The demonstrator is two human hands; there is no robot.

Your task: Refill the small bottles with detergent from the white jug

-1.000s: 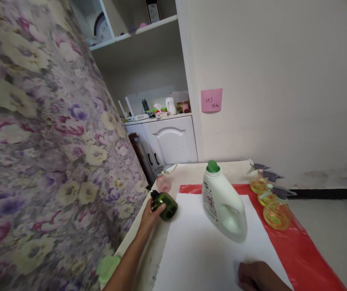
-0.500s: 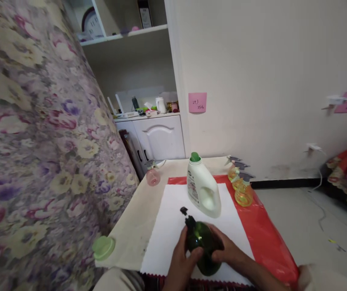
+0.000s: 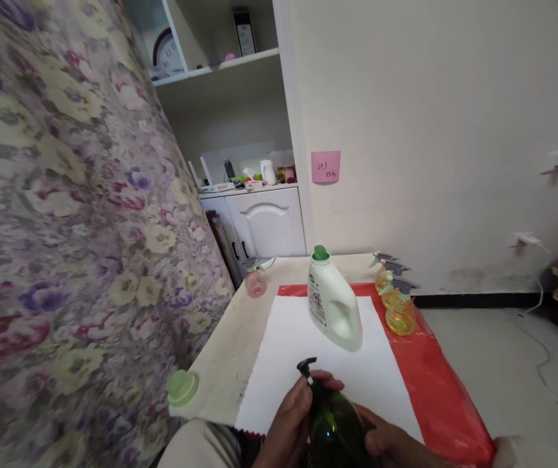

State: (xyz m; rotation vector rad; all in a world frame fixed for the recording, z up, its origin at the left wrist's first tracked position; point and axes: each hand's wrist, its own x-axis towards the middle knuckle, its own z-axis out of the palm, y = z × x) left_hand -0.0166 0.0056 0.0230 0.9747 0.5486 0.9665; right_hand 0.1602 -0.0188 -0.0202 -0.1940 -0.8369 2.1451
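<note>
A dark green pump bottle (image 3: 334,432) is at the bottom centre of the frame, held up near the edge of the desk (image 3: 223,354) and leaning slightly. The left hand (image 3: 289,413) has its fingers curled around the bottle's neck, just under the black pump head (image 3: 306,366); the right hand (image 3: 390,442) grips the body from the right side. The pump head sits on the bottle, so that part is not yet off; whether its collar has been loosened I cannot tell, nor how full the bottle is.

Just beyond, right of centre, a pale green jug (image 3: 325,286) stands upright on a white sheet (image 3: 269,364). Its threaded mouth shows with a green spout in it, so the jug looks already uncapped. A light green lid (image 3: 182,388) lies at the desk's near left corner.

Toward the right, yellow spray bottles (image 3: 399,317) line a red sheet (image 3: 429,377), and a pink spray bottle (image 3: 255,284) stands at the far left; all wear their spray heads.
</note>
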